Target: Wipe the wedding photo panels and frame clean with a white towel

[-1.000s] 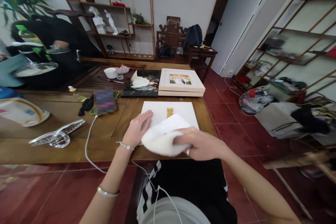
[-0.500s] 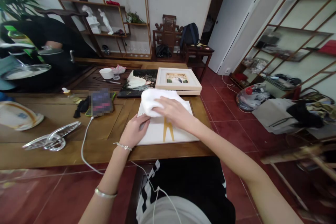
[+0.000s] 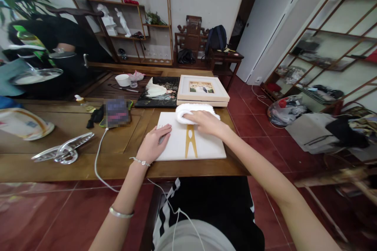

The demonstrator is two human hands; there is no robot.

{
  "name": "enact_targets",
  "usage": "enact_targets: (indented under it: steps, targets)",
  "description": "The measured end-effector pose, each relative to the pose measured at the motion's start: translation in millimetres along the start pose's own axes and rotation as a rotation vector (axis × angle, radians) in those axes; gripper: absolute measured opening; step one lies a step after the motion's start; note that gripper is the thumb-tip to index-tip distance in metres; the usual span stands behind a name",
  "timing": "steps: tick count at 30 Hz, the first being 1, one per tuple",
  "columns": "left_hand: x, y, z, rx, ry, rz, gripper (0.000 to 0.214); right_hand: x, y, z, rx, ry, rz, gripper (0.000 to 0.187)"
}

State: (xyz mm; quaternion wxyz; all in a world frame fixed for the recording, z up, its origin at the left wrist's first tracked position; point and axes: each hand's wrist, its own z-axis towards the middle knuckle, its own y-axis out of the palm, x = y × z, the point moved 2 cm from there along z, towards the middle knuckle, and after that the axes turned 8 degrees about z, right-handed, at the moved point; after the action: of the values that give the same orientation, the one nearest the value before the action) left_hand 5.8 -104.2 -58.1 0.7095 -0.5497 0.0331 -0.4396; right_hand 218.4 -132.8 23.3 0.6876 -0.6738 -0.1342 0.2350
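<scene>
A flat white board [image 3: 173, 147] with a yellow stand leg [image 3: 191, 143] on it lies on the wooden table before me. My left hand [image 3: 154, 141] rests on the board's left edge, fingers stretched out, holding nothing. Near the board's far right part, my right hand [image 3: 207, 120] grips a folded white cloth [image 3: 196, 110] pressed on the surface. Part of the board's far edge is hidden under the cloth.
Behind the board are a white-framed picture [image 3: 203, 89] and a dark canvas painting [image 3: 159, 91]. Leftward lie a blurred phone [image 3: 117, 113] with a white cable, a silver hair clip [image 3: 63, 148] and a small dropper bottle [image 3: 84, 104]. A person in black [image 3: 70, 39] sits beyond.
My right hand has slid the white cloth to the right across the board, uncovering its upper left part. My left hand stays at the left edge.
</scene>
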Motion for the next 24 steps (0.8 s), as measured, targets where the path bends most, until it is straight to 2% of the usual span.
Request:
enact_targets:
  steps: [6,10,15,24]
  targets:
    - [-2,0.3,-1,0.011,-0.006,-0.018,0.031,33,-10,-36,-0.025,0.166,0.024,0.064]
    - [-2,0.6,0,0.010,0.000,-0.021,0.031,34,-10,-53,-0.016,0.185,0.045,0.068]
    - [-1,0.2,0,0.001,-0.001,-0.018,0.031,8,-6,-78,-0.065,0.126,0.071,0.064]
    - [-2,0.5,-1,-0.011,-0.017,-0.039,0.031,-56,-13,-146,-0.133,0.108,0.247,0.067]
